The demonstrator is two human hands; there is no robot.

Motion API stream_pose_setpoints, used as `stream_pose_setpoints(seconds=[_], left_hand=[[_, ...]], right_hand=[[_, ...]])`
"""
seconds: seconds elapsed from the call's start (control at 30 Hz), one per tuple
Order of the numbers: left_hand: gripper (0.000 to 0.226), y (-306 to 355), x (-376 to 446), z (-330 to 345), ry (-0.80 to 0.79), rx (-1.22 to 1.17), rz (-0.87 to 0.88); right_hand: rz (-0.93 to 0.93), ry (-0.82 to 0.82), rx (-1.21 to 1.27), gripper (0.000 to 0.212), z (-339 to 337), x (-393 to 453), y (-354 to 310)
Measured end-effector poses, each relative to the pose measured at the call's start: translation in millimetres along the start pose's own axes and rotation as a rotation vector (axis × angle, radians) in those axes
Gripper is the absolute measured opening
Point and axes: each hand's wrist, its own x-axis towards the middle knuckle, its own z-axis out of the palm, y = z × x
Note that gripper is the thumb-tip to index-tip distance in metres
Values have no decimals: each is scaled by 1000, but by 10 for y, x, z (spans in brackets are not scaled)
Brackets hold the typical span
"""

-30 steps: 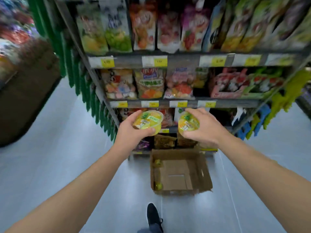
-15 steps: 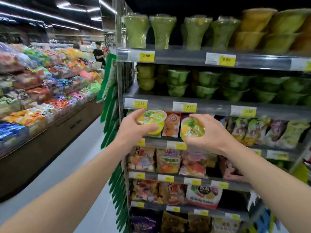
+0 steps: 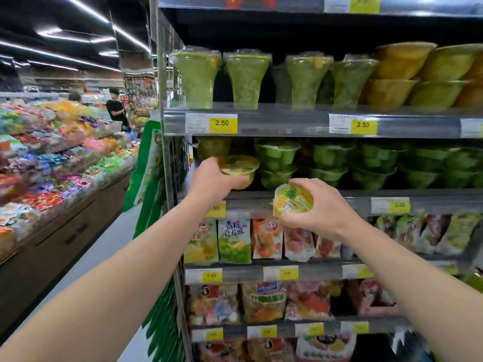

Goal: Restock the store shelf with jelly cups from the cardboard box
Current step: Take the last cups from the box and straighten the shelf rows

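The shelf [image 3: 339, 198] has a dark gap at its left end, between the upright post and the stacked green cups [image 3: 277, 163]. The left hand [image 3: 211, 181] grips a yellow jelly cup [image 3: 239, 169] from below, fingers curled round its base, holding it upright in that gap just above the shelf edge. The right hand [image 3: 321, 205] holds a second jelly cup [image 3: 292, 202] in front of the shelf's price strip, lid tilted toward the camera, fingers wrapped over its rim.
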Motion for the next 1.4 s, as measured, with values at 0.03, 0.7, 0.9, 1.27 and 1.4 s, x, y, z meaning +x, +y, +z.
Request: stream_pose_setpoints(seconds=[0.03,0.7,0.9,1.27,1.4], left_hand=[[71,-2,24,15,-7,36,-2],[72,233,-30,309,-28,208,21],[71,187,-226,142,103,132,150],[94,61,-790,238,-55,-91,422],[90,80,-758,214,22,-121,387]], right_hand=[[-1,4,1,81,-7,22,1],[-17,18,109,79,-103,50,173],[-31,-9,143,70,-115,27,60],[-90,-26,249,65,-158,131,-420],[-87,-1,279,72,-117,164,-468]])
